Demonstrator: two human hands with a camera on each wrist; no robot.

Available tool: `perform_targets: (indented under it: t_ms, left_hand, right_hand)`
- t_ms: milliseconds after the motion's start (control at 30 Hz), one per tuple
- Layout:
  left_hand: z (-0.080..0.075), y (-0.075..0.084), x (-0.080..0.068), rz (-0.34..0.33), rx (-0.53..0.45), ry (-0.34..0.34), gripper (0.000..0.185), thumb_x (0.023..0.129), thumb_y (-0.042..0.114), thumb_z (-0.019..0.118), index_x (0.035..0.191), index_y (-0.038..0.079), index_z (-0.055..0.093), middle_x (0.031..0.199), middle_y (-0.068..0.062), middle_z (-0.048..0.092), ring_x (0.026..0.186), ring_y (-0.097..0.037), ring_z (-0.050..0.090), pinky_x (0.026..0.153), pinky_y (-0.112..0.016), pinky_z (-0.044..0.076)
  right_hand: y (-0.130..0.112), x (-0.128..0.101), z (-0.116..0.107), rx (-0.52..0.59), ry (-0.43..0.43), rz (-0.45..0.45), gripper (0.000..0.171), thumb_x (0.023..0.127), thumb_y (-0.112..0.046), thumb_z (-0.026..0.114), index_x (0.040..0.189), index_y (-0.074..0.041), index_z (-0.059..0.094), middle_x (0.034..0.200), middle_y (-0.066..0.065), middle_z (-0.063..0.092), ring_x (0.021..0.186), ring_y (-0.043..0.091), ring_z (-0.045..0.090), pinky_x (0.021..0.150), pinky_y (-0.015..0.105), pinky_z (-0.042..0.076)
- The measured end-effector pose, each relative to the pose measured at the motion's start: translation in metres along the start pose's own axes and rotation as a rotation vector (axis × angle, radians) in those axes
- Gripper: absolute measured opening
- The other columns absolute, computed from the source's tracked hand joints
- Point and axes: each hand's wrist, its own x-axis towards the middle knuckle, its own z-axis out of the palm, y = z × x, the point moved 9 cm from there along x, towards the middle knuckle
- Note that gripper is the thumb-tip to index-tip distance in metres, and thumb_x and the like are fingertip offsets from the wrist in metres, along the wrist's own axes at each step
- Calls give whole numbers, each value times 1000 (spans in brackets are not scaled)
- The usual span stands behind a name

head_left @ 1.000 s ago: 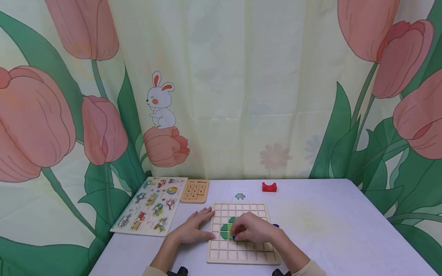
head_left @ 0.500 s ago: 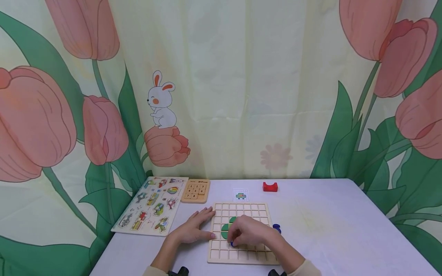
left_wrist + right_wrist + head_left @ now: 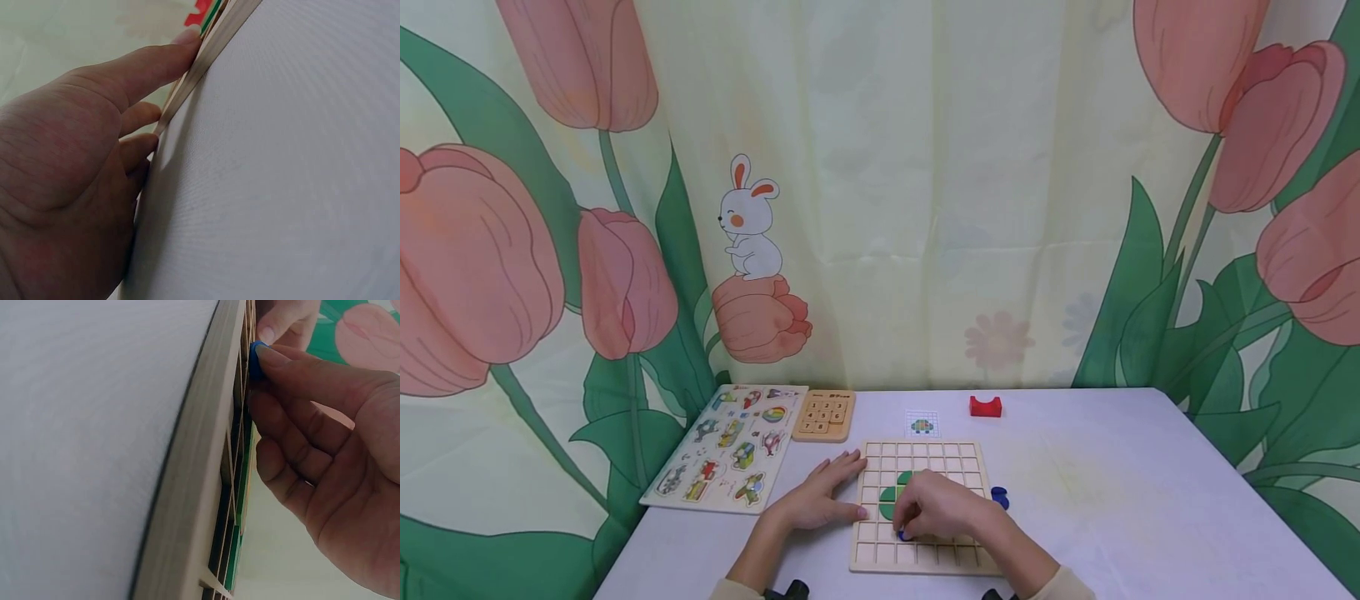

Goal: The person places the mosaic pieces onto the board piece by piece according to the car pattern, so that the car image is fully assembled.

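Observation:
A wooden grid board point(image 3: 880, 554) lies flat on the table, with green pieces point(image 3: 887, 503) set in several of its cells. My right hand point(image 3: 938, 505) is over the board, pinching a small blue piece point(image 3: 255, 362) between thumb and index finger. That piece is down at the grid in the right wrist view, just nearer to me than the green ones. With fingers stretched out, my left hand point(image 3: 822, 496) rests at the board's left edge, its thumb point(image 3: 156, 69) touching the rim. The right hand covers part of the pattern.
Blue pieces point(image 3: 1000, 497) lie right of the board. Behind it is a small card point(image 3: 922, 424) with a green gridded picture, and a red notched block point(image 3: 985, 407). At the left are a number puzzle point(image 3: 823, 415) and a picture board point(image 3: 730, 450).
My right hand has moved with the blue piece a little toward me and left, from beside the green pieces to the cells below. The left hand has stayed in place.

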Motion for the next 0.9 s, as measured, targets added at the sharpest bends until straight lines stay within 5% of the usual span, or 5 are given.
perform_targets:
  t_ms: [567, 900]
  left_hand:
    - [0, -1, 1, -2, 8, -2, 89, 87, 55, 77, 160, 18, 42, 173, -5, 27, 163, -32, 16, 132, -59, 1]
    - [0, 2, -1, -5, 9, -3, 89, 87, 55, 77, 160, 18, 42, 173, -5, 26, 163, -32, 15, 132, -59, 1]
  right_hand:
    - [-3, -3, -4, -40, -2, 8, 9, 89, -16, 83, 94, -23, 84, 78, -18, 71, 71, -2, 55, 65, 17, 53]
    - [7, -19, -48, -54, 160, -2, 25, 95, -29, 76, 117, -17, 80, 99, -12, 74, 84, 5, 60, 73, 21, 55]
